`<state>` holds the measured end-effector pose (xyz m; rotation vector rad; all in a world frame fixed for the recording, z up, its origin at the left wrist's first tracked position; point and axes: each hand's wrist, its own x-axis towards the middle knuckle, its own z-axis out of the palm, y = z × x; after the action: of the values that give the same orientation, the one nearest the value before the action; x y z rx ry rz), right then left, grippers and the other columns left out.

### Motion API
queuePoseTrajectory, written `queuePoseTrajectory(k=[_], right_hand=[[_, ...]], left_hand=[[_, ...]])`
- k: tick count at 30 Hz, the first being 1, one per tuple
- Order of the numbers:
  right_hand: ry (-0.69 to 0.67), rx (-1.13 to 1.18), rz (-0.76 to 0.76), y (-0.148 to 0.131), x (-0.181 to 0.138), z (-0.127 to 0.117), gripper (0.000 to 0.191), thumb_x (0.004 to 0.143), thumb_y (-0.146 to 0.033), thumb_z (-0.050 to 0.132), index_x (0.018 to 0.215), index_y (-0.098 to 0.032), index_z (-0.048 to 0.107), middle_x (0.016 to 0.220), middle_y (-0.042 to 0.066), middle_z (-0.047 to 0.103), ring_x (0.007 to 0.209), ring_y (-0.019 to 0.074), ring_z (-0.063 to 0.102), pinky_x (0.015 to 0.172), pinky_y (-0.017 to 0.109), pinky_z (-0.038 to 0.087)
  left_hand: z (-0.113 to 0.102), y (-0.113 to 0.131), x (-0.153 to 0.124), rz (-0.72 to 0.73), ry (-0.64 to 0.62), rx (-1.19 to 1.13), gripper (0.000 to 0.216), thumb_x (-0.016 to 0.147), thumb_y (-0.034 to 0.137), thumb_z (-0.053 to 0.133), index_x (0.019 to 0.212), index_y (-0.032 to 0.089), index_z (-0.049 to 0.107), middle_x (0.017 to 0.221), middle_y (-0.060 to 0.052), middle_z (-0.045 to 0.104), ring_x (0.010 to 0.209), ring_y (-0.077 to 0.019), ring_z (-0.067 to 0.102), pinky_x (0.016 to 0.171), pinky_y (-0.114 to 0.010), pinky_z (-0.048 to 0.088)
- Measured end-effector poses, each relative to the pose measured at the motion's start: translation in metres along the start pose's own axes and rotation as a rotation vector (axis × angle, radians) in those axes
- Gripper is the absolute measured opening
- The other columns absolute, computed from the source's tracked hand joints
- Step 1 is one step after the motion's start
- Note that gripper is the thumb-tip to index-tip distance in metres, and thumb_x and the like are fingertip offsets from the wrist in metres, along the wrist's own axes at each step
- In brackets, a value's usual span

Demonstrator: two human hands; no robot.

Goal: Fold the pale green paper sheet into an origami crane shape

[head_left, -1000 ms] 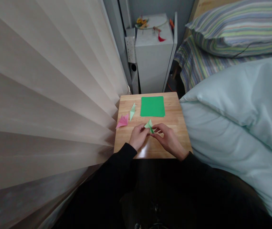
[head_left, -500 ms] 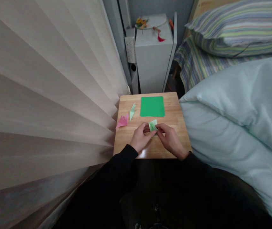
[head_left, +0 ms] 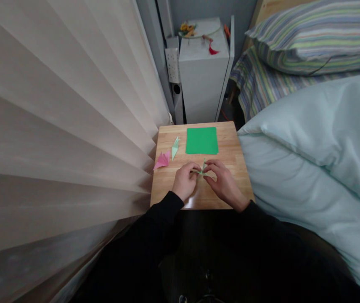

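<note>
Both hands meet over the middle of a small wooden table (head_left: 167, 189). My left hand (head_left: 184, 181) and my right hand (head_left: 222, 181) each pinch a small folded light green paper piece (head_left: 201, 169) between their fingertips; only a thin sliver of it shows between the hands. A flat square of darker green paper (head_left: 202, 140) lies just beyond the hands. At the table's left edge lie a folded pink paper piece (head_left: 162, 160) and a pale green folded piece (head_left: 175, 147).
A pleated beige curtain (head_left: 56, 126) fills the left side. A white cabinet (head_left: 203, 71) with small trinkets on top stands behind the table. A pale blue duvet (head_left: 312, 160) and a striped pillow (head_left: 318, 38) lie on the bed at right.
The light green piece was held up, showing a broader face half a second ago; now it is turned edge-on and lower between my fingertips. My hands have shifted only slightly.
</note>
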<state>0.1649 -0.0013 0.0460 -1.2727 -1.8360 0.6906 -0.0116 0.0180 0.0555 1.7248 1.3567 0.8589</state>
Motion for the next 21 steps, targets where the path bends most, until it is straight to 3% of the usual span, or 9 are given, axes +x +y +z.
queuePoseTrajectory(k=[2,4,7,10,15,18,21], right_hand=[[0.022,-0.051,-0.019,0.002,-0.001,0.001,0.017,0.087,-0.008,0.059,0.091,-0.020,0.070,0.123,0.013,0.064,0.121,0.0272,0.061,0.105,0.046,0.049],[0.036,-0.105,-0.011,0.003,-0.002,0.002,0.020,0.088,-0.006,0.057,0.087,-0.020,0.071,0.118,0.012,0.063,0.115,0.0263,0.062,0.102,0.044,0.051],[-0.024,-0.224,0.044,0.004,-0.001,0.003,0.024,0.091,-0.007,0.055,0.085,-0.020,0.074,0.108,0.011,0.065,0.102,0.0248,0.063,0.091,0.039,0.052],[-0.157,-0.366,0.098,0.003,0.002,0.004,0.026,0.094,-0.007,0.052,0.088,-0.019,0.076,0.106,0.012,0.068,0.102,0.0257,0.062,0.088,0.037,0.050],[-0.371,-0.451,0.164,0.000,0.004,0.006,0.028,0.095,-0.006,0.049,0.093,-0.016,0.074,0.107,0.013,0.074,0.105,0.0272,0.063,0.087,0.036,0.045],[-0.369,-0.428,0.231,0.000,0.005,0.008,0.025,0.093,-0.004,0.048,0.093,-0.014,0.071,0.100,0.014,0.076,0.097,0.0247,0.067,0.082,0.032,0.043],[-0.339,-0.409,0.287,-0.001,0.007,0.008,0.024,0.101,-0.016,0.045,0.095,-0.014,0.068,0.090,0.013,0.077,0.081,0.0221,0.069,0.071,0.031,0.041]], left_hand=[[-0.002,-0.001,0.001,0.030,0.064,0.104,0.030,0.075,-0.007,0.057,0.082,0.019,0.071,0.097,-0.005,0.070,0.102,-0.0214,0.066,0.100,-0.038,0.052],[-0.003,-0.002,0.002,0.022,0.087,0.159,0.029,0.075,-0.005,0.058,0.077,0.019,0.073,0.098,-0.006,0.069,0.100,-0.0213,0.066,0.098,-0.038,0.052],[-0.001,-0.006,0.005,-0.012,0.012,0.125,0.031,0.077,-0.006,0.054,0.076,0.018,0.073,0.096,-0.005,0.072,0.091,-0.0181,0.068,0.088,-0.031,0.054],[0.004,-0.009,0.007,-0.110,-0.069,0.147,0.030,0.079,-0.004,0.054,0.080,0.017,0.074,0.092,-0.005,0.077,0.088,-0.0177,0.070,0.087,-0.029,0.052],[0.010,-0.011,0.009,-0.196,-0.106,0.196,0.019,0.094,0.021,0.059,0.083,0.017,0.075,0.082,-0.005,0.077,0.078,-0.0182,0.069,0.077,-0.028,0.049],[0.011,-0.011,0.009,-0.217,-0.108,0.192,0.027,0.097,0.035,0.061,0.081,0.017,0.074,0.082,-0.005,0.077,0.077,-0.0177,0.069,0.074,-0.027,0.047],[0.009,-0.011,0.009,-0.247,-0.113,0.194,0.036,0.099,0.042,0.057,0.078,0.018,0.073,0.082,-0.006,0.078,0.079,-0.0190,0.070,0.075,-0.028,0.047]])
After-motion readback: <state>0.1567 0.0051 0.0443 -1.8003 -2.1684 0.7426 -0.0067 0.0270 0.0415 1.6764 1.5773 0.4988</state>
